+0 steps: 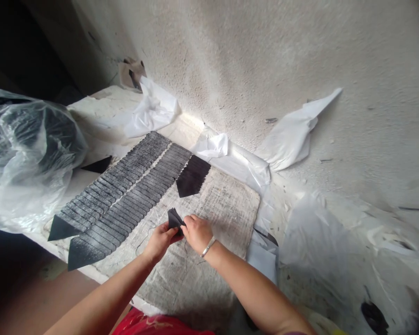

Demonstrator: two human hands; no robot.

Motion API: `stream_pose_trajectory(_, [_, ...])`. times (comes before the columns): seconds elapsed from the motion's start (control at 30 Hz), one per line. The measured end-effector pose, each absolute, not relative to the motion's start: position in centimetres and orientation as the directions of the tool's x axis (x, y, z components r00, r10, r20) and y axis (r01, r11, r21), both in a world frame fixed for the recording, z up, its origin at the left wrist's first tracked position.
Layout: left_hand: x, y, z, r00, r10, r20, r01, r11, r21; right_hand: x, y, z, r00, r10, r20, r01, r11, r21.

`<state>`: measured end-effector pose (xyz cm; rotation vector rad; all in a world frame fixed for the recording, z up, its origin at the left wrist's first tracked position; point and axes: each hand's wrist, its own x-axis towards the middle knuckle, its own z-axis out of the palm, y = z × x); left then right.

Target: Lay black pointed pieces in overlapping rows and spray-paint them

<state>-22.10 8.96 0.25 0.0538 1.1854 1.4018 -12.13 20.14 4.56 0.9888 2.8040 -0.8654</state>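
A small stack of black pieces (pixel 175 219) is held between both hands above the cloth-covered board (pixel 226 204). My left hand (pixel 160 242) grips it from the left, fingers closed. On its right side, my right hand (pixel 198 232), with a silver bracelet at the wrist, pinches the edge. Beyond the hands, two long rows of overlapping grey-dusted dark pieces (pixel 125 186) lie side by side on the cloth. To their right sits a short row of plain black overlapping pieces (pixel 192 177) with pointed ends. Loose dark threads (pixel 141 242) lie near my left hand.
A clear plastic bag (pixel 28 153) with dark contents bulges at the left. One dark triangular piece (pixel 98 165) lies beside it. Crumpled white sheets (pixel 153 109) line the back edge against a rough wall (pixel 230 60). More white sheeting (pixel 314 228) covers the right side.
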Motion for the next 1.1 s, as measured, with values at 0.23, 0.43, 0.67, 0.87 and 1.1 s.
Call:
stream_pose_trajectory(0.23, [-22.8, 10.5, 0.7, -0.254, 0.76, -0.598, -0.746, 0.24, 0.621, -12.3, 24.1, 2.7, -0.789, 0.38, -0.483, 0.595, 0.272, -0.757])
stream_pose_trajectory(0.43, [-23.2, 12.0, -0.2, -0.356, 0.659, -0.662, -0.675, 0.308, 0.67, -13.8, 25.0, 2.5, -0.839, 0.505, -0.204, 0.526, 0.652, -0.546])
stream_pose_trajectory(0.67, [-24.4, 13.5, -1.1, -0.435, 0.584, -0.685, -0.637, 0.338, 0.693, -14.7, 28.3, 0.4, -0.807, 0.453, -0.38, 0.549, 0.337, -0.765])
stream_pose_trajectory(0.87, [-26.0, 16.7, -1.5, -0.486, 0.557, -0.674, -0.563, 0.39, 0.729, -16.3, 31.1, 0.7, -0.81, 0.551, -0.201, 0.538, 0.562, -0.628])
stream_pose_trajectory(1.1, [-27.5, 19.8, -2.1, -0.501, 0.514, -0.696, -0.509, 0.475, 0.717, -18.1, 33.4, -1.1, -0.824, 0.535, -0.185, 0.548, 0.67, -0.501])
